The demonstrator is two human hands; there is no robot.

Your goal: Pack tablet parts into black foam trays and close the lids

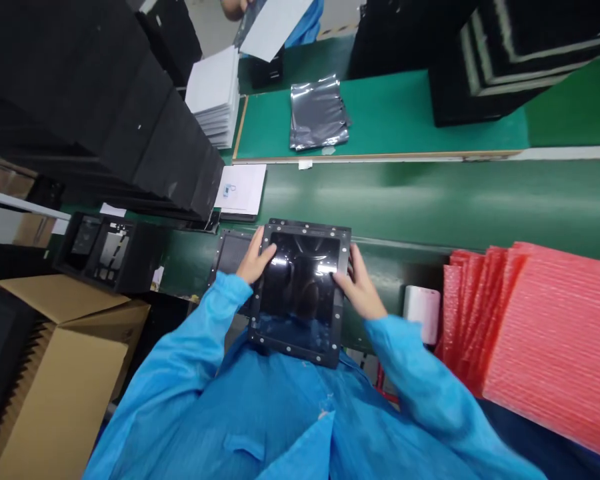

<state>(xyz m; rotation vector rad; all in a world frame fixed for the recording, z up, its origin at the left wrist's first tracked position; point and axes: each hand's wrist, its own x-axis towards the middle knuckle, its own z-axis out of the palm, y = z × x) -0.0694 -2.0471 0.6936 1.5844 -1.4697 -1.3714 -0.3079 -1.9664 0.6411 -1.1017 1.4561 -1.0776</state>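
Note:
A black square panel (300, 287) with a glossy screen and a screw-studded frame rests tilted against my blue coat at the edge of the green belt. My left hand (254, 259) grips its left edge, thumb lying over the frame. My right hand (361, 285) grips its right edge with fingers curled round the frame. A second black panel (230, 252) lies flat just left of it, partly hidden behind my left hand.
Pink bubble-wrap sheets (545, 333) are stacked at right, beside a white roll (422, 312). Cardboard box (65, 373) and a black tray (105, 250) at left. Black foam stacks (105, 113), white sheets (215, 97), silver bags (317, 113) beyond. Another person's blue sleeve (305, 27) at top.

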